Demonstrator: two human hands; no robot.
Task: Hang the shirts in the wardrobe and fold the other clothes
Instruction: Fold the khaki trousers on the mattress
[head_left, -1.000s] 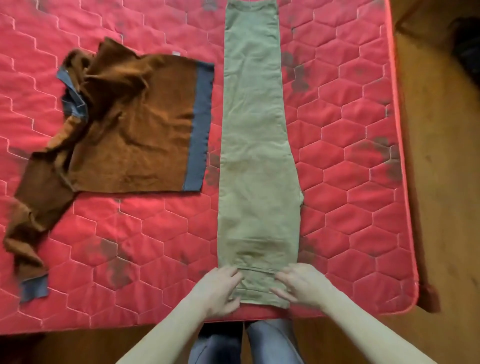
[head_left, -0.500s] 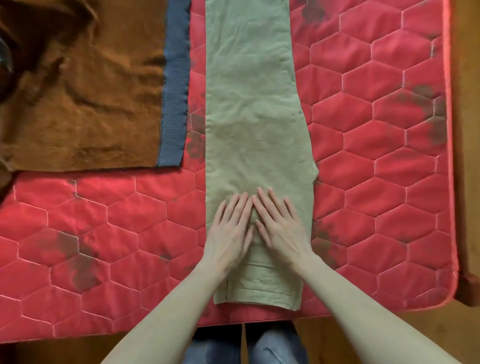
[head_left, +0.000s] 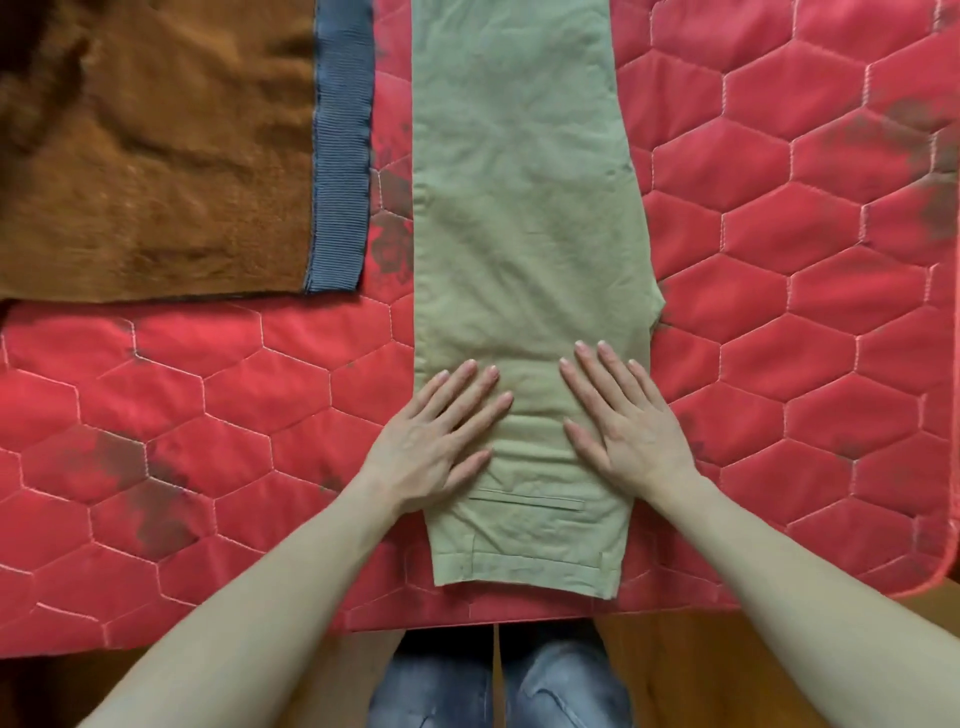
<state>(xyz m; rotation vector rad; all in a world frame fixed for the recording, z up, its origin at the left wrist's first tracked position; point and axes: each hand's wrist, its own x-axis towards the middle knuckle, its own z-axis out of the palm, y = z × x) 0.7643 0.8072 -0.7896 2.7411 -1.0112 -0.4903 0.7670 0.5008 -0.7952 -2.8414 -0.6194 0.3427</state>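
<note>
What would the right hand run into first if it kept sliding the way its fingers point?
Only more of the green trousers. The right hand lies flat on them, fingers aimed up the leg and slightly left. Nothing else lies on that line as far as the picture's top edge shows.

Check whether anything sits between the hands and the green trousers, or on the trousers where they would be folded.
Nothing visible does. The left hand and right hand lie flat on the green trousers, whose visible length is bare. The brown sweater lies beside them on the red mattress, apart.
</note>
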